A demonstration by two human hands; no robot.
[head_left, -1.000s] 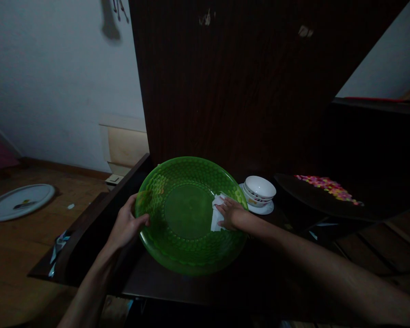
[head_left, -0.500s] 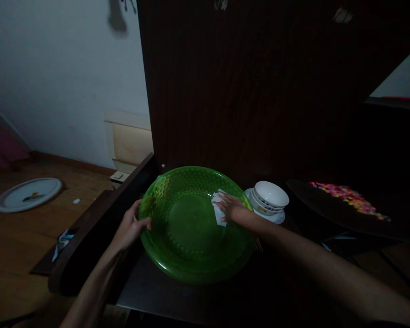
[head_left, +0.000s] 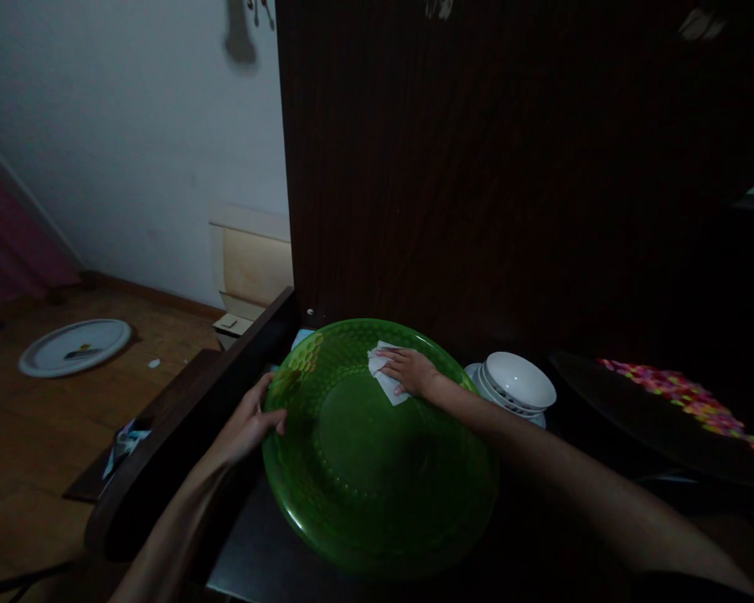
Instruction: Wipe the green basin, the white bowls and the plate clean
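A large round green plastic basin (head_left: 364, 452) faces me, its inside showing a honeycomb pattern. My left hand (head_left: 255, 419) grips its left rim, thumb on the inner side and fingers behind the edge. Inside the basin, on the upper right part of the wall, my right hand (head_left: 408, 370) presses down a white tissue (head_left: 386, 385) with its fingers over it. Part of the tissue is hidden under that hand. My right forearm crosses the basin's right rim.
Stacked white bowls (head_left: 520, 381) stand on a plate right of the basin. A dark round surface with colourful flowers (head_left: 684, 398) lies farther right. A dark wooden panel (head_left: 477, 167) rises behind. On the floor at left lies a white oval lid-like piece (head_left: 38, 356).
My right hand and the tissue have slid up and left along the basin's inner wall. The basin appears tilted differently and a little lower. My left hand keeps its hold; the view has shifted.
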